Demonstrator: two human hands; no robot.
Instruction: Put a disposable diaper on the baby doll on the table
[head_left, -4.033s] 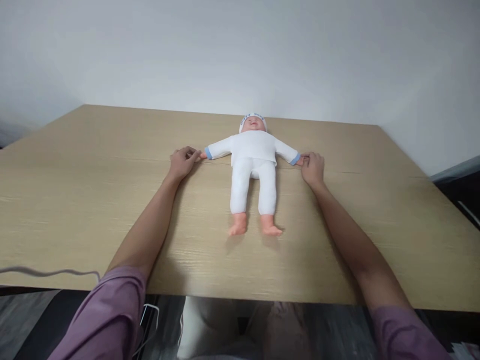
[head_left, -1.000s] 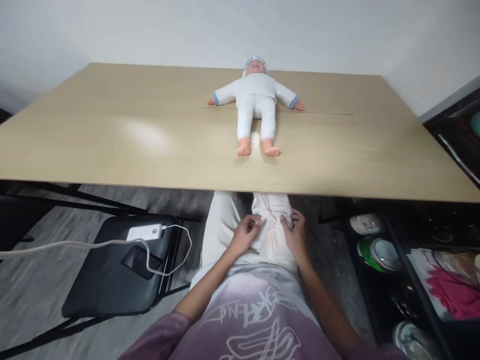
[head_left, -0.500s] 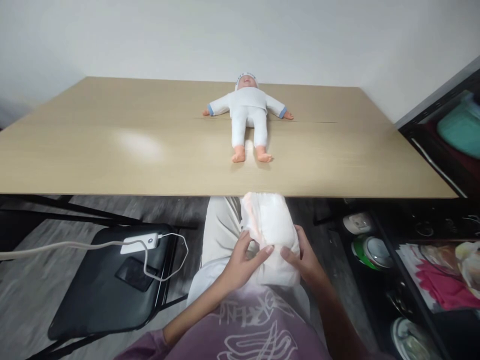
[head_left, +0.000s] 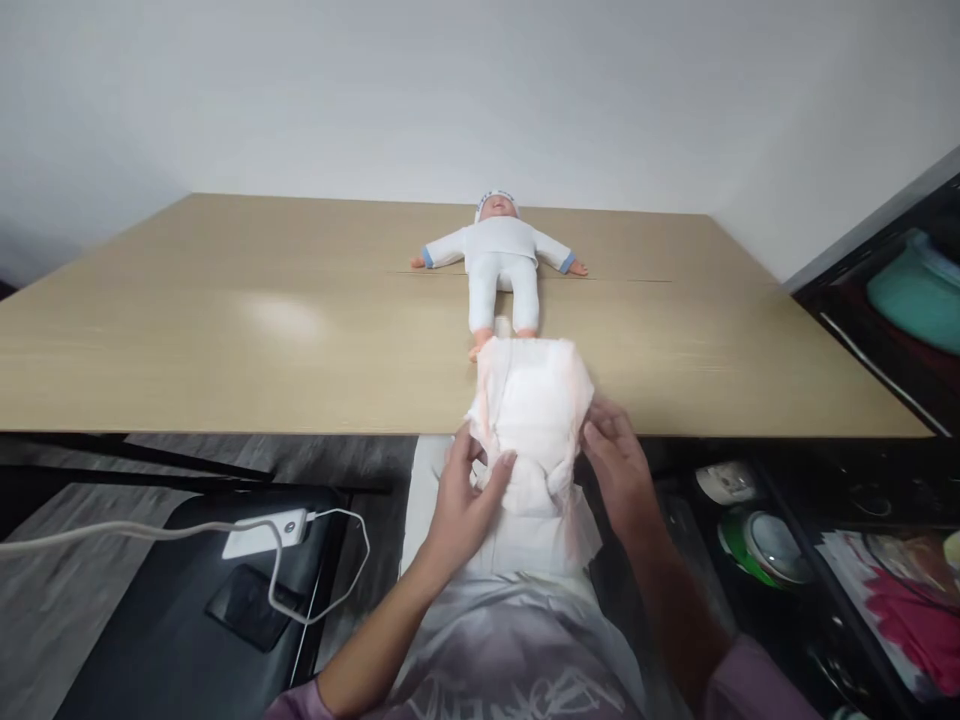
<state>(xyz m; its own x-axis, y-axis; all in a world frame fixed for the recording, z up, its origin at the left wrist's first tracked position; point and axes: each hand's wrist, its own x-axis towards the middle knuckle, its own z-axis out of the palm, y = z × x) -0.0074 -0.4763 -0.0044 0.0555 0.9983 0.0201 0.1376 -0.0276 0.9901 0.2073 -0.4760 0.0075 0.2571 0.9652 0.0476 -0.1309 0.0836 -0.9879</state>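
Note:
A white diaper [head_left: 531, 400] with pinkish edges is spread lengthwise in front of me, its far end over the table's front edge and its near end above my lap. My left hand [head_left: 469, 495] grips its left side, thumb on top and fingers curled at the edge. On the opposite side, my right hand [head_left: 616, 455] has its fingers pinched at the diaper's right edge. Beyond lies a baby doll [head_left: 504, 240] on its back, arms stretched out, in white clothes with blue cuffs and a cap. The diaper's far end partly covers its feet from view.
The wooden table [head_left: 300, 370] reaches back to a pale wall. At lower left, a black chair [head_left: 150, 640] bears a white power bank [head_left: 262, 533] with a cable and a dark phone [head_left: 251, 605]. On the right, a black shelf holds a green-and-white container [head_left: 765, 548] and pink cloth [head_left: 911, 620].
The folded diaper has been opened out lengthwise and moved forward over the table edge. Both hands have shifted to its sides. The view has tilted down slightly.

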